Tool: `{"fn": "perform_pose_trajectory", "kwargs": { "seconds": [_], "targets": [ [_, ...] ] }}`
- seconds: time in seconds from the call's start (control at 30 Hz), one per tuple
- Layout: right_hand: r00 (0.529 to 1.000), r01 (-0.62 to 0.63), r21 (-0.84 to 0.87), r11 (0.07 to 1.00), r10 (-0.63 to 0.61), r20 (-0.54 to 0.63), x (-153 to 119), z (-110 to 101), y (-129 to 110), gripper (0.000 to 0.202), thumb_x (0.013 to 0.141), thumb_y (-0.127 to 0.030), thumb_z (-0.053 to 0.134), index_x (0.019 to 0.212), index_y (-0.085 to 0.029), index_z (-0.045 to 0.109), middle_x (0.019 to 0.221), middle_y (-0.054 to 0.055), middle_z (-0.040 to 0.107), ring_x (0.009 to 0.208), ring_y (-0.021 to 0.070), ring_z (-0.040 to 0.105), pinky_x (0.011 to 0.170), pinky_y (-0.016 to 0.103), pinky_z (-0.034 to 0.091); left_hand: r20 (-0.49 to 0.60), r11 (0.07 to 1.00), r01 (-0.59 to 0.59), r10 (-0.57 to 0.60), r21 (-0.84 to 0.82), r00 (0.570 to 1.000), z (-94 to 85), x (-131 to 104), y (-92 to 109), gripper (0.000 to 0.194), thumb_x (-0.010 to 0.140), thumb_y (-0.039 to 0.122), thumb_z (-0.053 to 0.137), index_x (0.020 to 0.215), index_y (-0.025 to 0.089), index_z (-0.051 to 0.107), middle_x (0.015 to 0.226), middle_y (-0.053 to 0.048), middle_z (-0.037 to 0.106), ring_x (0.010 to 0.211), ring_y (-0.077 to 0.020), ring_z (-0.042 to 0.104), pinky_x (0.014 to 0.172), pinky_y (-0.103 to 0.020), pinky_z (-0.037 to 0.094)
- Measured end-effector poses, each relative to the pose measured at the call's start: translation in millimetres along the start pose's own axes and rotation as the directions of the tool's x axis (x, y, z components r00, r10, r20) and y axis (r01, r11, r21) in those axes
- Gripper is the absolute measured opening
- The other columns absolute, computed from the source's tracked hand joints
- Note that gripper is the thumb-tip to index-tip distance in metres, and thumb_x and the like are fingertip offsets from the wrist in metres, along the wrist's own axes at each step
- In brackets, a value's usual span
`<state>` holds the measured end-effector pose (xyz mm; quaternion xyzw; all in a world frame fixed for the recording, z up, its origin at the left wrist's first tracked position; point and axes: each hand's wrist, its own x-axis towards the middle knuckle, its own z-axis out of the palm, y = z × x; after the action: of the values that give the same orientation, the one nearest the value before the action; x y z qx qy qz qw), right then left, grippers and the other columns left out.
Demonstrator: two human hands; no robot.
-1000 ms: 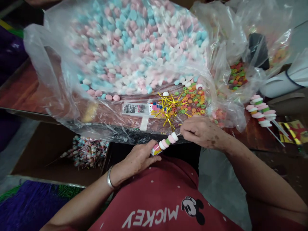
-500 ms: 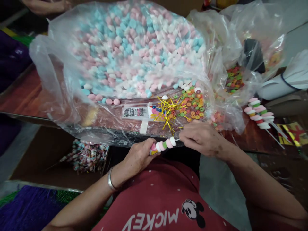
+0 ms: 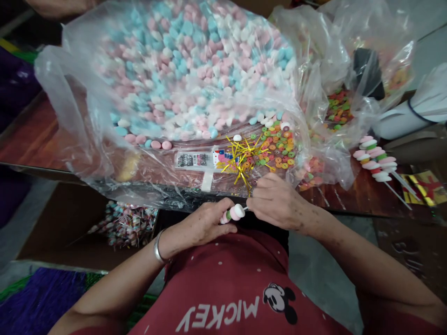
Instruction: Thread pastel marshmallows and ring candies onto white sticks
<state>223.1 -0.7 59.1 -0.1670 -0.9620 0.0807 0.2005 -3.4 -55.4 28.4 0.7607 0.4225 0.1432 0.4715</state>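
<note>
Close to the table's front edge, my left hand [image 3: 200, 224] is closed round one end of a candy skewer [image 3: 236, 212], hiding part of it. Pink, green and white candies show beyond its fingers. My right hand [image 3: 279, 203] pinches the skewer's thin white stick just past the last white candy. On the table lie gold twist ties [image 3: 244, 158] in a loose heap, beside small coloured ring candies [image 3: 279, 146]. A clear printed wrapper [image 3: 192, 159] rests to the left of the ties.
A big clear plastic bag [image 3: 80, 111] of pink, blue and white candies [image 3: 174, 70] covers much of the table. Several finished-looking candy skewers [image 3: 375, 158] lie at the right. A cardboard box [image 3: 52, 228] at lower left holds more skewers [image 3: 129, 225]. Another person's arm [image 3: 63, 7] shows at top left.
My left hand has slid further over the candies, covering the pink and yellow wrapper end. My right hand has moved left and slightly down with the stick.
</note>
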Motion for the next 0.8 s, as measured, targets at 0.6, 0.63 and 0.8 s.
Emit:
{"fn": "perform_pose_trajectory", "kwargs": {
  "seconds": [0.6, 0.63, 0.8],
  "targets": [
    [0.983, -0.124, 0.249, 0.961, 0.086, 0.16, -5, 18, 2, 0.034, 0.094, -0.022, 0.043, 0.065, -0.017, 0.058, 0.062, -0.001, 0.053, 0.065, 0.0125, 0.041, 0.067, 0.029, 0.027, -0.162, 0.747, 0.014, -0.162, -0.665, 0.973, 46.3, 28, 16, 0.061, 0.065, 0.033, 0.082, 0.111, 0.018, 0.045, 0.1, -0.005, 0.062, 0.09, -0.0181, 0.058, 0.079, -0.029, 0.045],
    [0.986, -0.108, 0.249, 0.962, 0.072, 0.148, -5, 19, 2, 0.034, 0.094, -0.022, 0.043, 0.065, -0.017, 0.058, 0.062, -0.001, 0.053, 0.065, 0.0127, 0.041, 0.067, 0.029, 0.027, -0.172, 0.733, -0.01, -0.146, -0.681, 0.974, 42.7, 27, 17, 0.065, 0.064, 0.034, 0.083, 0.114, 0.018, 0.044, 0.104, -0.006, 0.061, 0.093, -0.0187, 0.058, 0.081, -0.03, 0.045],
    [0.991, -0.115, 0.243, 0.963, 0.096, 0.088, -4, 3, 12, 0.03, 0.095, -0.021, 0.044, 0.069, -0.017, 0.058, 0.062, -0.002, 0.052, 0.064, 0.0118, 0.041, 0.067, 0.027, 0.028, -0.054, 0.829, 0.047, -0.093, -0.557, 0.994, 3.3, 10, 12, 0.06, 0.073, 0.037, 0.076, 0.122, 0.018, 0.045, 0.108, -0.007, 0.059, 0.096, -0.0183, 0.056, 0.084, -0.031, 0.044]
  ]
}}
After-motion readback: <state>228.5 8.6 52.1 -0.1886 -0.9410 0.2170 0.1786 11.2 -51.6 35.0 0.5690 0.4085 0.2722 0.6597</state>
